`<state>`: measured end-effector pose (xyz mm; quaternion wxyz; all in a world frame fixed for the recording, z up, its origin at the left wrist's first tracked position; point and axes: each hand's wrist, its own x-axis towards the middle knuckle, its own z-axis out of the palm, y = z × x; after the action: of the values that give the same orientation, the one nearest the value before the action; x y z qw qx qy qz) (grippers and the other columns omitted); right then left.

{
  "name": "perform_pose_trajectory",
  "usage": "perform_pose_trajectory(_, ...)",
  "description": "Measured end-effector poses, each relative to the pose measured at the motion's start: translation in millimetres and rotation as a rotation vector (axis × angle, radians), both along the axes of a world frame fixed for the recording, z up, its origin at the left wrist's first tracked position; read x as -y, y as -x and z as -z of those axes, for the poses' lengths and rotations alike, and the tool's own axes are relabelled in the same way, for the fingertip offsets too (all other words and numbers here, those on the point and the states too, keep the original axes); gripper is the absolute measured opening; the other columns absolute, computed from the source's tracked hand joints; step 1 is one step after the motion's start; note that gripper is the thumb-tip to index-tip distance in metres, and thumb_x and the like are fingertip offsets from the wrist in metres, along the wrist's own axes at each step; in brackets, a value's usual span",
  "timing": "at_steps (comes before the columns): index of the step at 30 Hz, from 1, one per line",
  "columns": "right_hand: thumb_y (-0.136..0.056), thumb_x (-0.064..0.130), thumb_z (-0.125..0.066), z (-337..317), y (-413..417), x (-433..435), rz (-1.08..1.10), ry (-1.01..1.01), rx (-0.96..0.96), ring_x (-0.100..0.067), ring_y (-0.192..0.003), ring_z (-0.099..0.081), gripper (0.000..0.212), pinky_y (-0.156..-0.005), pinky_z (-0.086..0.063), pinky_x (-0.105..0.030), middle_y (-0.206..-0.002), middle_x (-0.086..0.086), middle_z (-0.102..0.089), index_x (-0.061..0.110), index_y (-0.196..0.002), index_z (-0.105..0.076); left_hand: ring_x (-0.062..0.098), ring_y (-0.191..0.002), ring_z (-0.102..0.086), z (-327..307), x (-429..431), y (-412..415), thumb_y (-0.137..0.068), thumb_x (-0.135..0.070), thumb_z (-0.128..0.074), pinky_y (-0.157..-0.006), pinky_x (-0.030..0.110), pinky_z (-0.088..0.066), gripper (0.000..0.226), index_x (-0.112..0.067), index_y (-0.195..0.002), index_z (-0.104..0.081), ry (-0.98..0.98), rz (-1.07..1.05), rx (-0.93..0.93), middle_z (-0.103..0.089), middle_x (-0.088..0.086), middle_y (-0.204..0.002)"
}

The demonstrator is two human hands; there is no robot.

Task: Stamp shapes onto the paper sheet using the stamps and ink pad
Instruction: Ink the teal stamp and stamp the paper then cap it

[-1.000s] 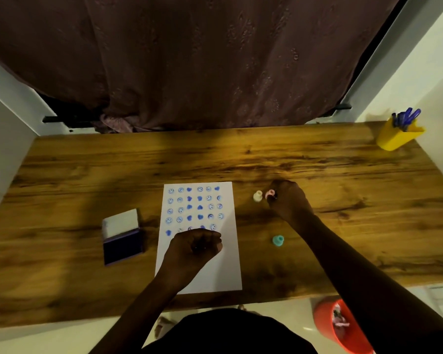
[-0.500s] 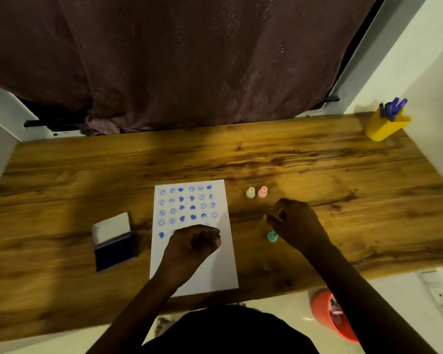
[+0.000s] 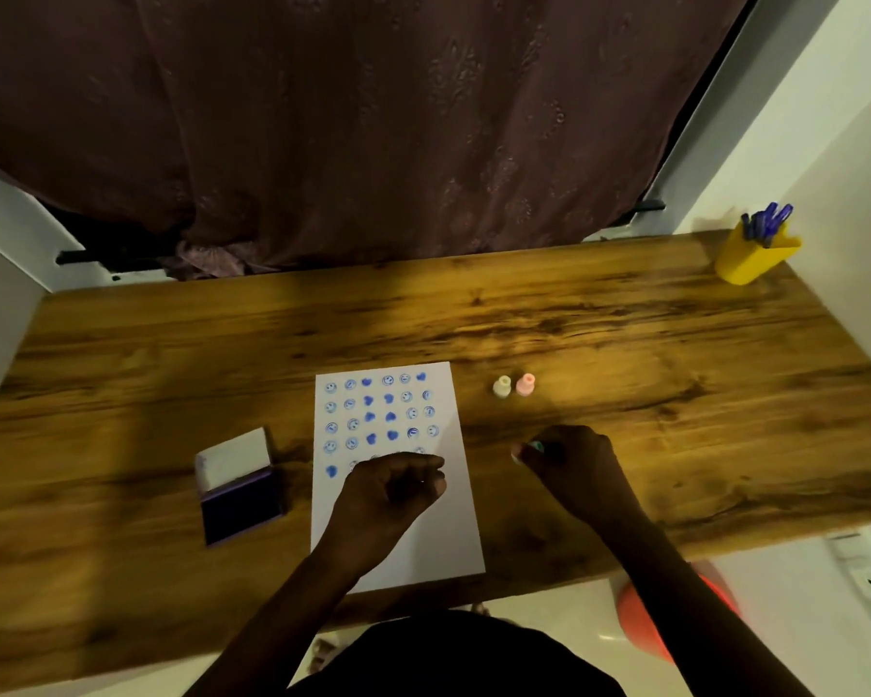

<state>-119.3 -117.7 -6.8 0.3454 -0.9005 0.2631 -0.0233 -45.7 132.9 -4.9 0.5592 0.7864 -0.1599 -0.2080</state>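
Smooth white paper sheet [image 3: 398, 495] on grained wood table [image 3: 624, 334]: left hand [image 3: 391, 490] fisted atop, contents unclear; right hand [image 3: 571, 462] beside it pinching small teal stamp [image 3: 537, 446].

Your paper [image 3: 398, 525] is lying on the desk [image 3: 624, 334], near its front edge. The ink pad [image 3: 240, 495] is sitting open just left of the paper, lid toward the back. Two stamps [image 3: 514, 385] are standing side by side to the right of the paper's far corner. Your left hand [image 3: 391, 490] is resting on the paper's middle, over the lowest prints. Your right hand [image 3: 569, 460] is sitting just right of the paper, in front of the two stamps. A pen cup [image 3: 752, 256] is standing at the desk's far right corner, well apart from everything.
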Motion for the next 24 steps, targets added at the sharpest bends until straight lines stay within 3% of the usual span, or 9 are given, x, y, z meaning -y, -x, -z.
perform_pose_trajectory(2, -0.088, 0.037, -0.076, -14, -8, -14, 0.044, -0.286, 0.043, -0.003, -0.066, -0.07, 0.015, -0.059, -0.051, -0.011, -0.077, 0.009, -0.076, 0.022, -0.091, -0.075, 0.014, -0.111, -0.07, -4, -2, -1, -0.08, -0.033, -0.083, -0.098, 0.045, -0.057, 0.037, -0.054, -0.106, -0.069, 0.092, -0.009, -0.066, -0.075, -0.012, -0.112)
perform_pose_trajectory(4, -0.089, 0.037, -0.075, -25, -16, -32, 0.065, -0.515, 0.044, -0.013, -0.065, -0.071, 0.019, -0.059, -0.057, -0.019, -0.073, -0.001, -0.076, 0.019, -0.088, -0.076, 0.016, -0.109, -0.072, -10, -4, -2, -0.079, -0.03, -0.084, -0.101, 0.049, -0.054, 0.042, -0.054, -0.109, -0.068, 0.14, -0.021, -0.097, -0.077, -0.008, -0.111)
perform_pose_trajectory(6, -0.089, 0.04, -0.075, -34, -23, -47, 0.049, -0.611, 0.012, -0.013, -0.065, -0.07, 0.021, -0.063, -0.058, -0.024, -0.074, 0.0, -0.076, 0.018, -0.088, -0.077, 0.013, -0.108, -0.072, -15, -6, -3, -0.078, -0.036, -0.084, -0.101, 0.048, -0.054, 0.042, -0.057, -0.111, -0.067, 0.142, -0.029, -0.084, -0.078, -0.009, -0.109)
perform_pose_trajectory(9, -0.088, 0.043, -0.074, -41, -31, -69, 0.025, -0.752, -0.047, -0.009, -0.066, -0.069, 0.027, -0.063, -0.054, -0.02, -0.078, 0.0, -0.077, 0.018, -0.095, -0.078, 0.02, -0.107, -0.073, -19, -12, -4, -0.075, -0.047, -0.083, -0.098, 0.051, -0.055, 0.041, -0.055, -0.112, -0.068, 0.179, -0.054, -0.075, -0.079, -0.005, -0.105)
perform_pose_trajectory(11, -0.087, 0.04, -0.076, -44, -35, -81, 0.012, -0.848, -0.066, -0.011, -0.069, -0.069, 0.028, -0.067, -0.055, -0.022, -0.083, -0.006, -0.078, 0.015, -0.101, -0.078, 0.027, -0.108, -0.071, -22, -17, -5, -0.074, -0.038, -0.082, -0.094, 0.048, -0.058, 0.038, -0.052, -0.108, -0.071, 0.231, -0.087, -0.083, -0.077, -0.002, -0.111)
perform_pose_trajectory(14, -0.089, 0.033, -0.076, -49, -40, -98, -0.049, -0.953, -0.073, -0.011, -0.07, -0.067, 0.033, -0.068, -0.056, -0.024, -0.093, -0.014, -0.078, 0.008, -0.11, -0.073, 0.031, -0.108, -0.07, -24, -29, -7, -0.074, -0.027, -0.079, -0.089, 0.044, -0.06, 0.042, -0.047, -0.11, -0.071, 0.274, -0.119, -0.09, -0.072, 0.006, -0.122)
perform_pose_trajectory(18, -0.088, 0.03, -0.078, -51, -43, -111, -0.069, -0.982, -0.065, -0.01, -0.068, -0.067, 0.036, -0.066, -0.055, -0.022, -0.085, -0.011, -0.075, 0.003, -0.109, -0.072, 0.025, -0.107, -0.072, -19, -46, -9, -0.083, -0.015, -0.079, -0.084, 0.037, -0.062, 0.043, -0.034, -0.121, -0.069, 0.267, -0.145, -0.076, -0.073, 0.002, -0.122)
perform_pose_trajectory(21, -0.087, 0.028, -0.079, -49, -44, -116, -0.108, -0.98, -0.045, -0.016, -0.078, -0.069, 0.031, -0.072, -0.057, -0.025, -0.097, -0.016, -0.076, 0.007, -0.109, -0.072, 0.023, -0.096, -0.076, -17, -54, -9, -0.085, -0.014, -0.077, -0.076, 0.033, -0.063, 0.034, -0.031, -0.114, -0.073, 0.262, -0.171, -0.077, -0.077, -0.004, -0.113)
perform_pose_trajectory(24, -0.087, 0.018, -0.079, -51, -47, -119, -0.168, -0.94, -0.035, -0.018, -0.091, -0.072, 0.024, -0.076, -0.059, -0.026, -0.105, -0.006, -0.076, 0.012, -0.11, -0.075, 0.02, -0.09, -0.077, -16, -62, -11, -0.087, -0.015, -0.075, -0.071, 0.025, -0.061, 0.028, -0.02, -0.115, -0.074, 0.256, -0.193, -0.098, -0.079, -0.008, -0.108)
